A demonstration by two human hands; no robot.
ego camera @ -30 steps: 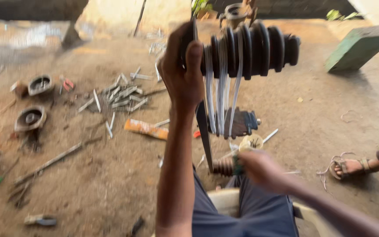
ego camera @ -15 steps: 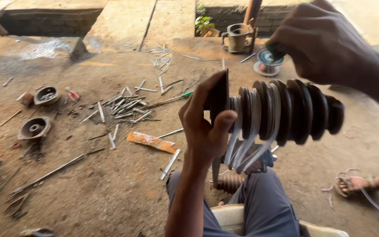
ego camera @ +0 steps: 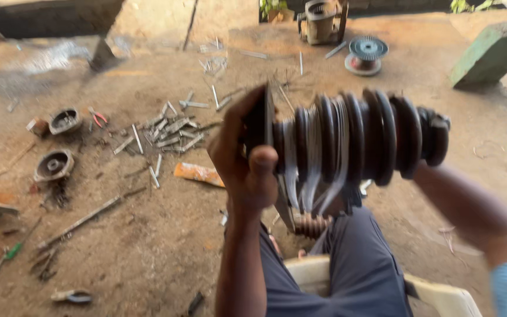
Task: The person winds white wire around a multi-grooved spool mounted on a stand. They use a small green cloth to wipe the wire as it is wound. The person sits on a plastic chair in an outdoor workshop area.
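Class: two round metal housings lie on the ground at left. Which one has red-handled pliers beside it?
The upper housing; the red-handled pliers lie right beside it, unlike the lower housing.

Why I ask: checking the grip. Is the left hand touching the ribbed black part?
Touching. The head view shows the left hand wrapped around the near end of the ribbed black part, thumb up.
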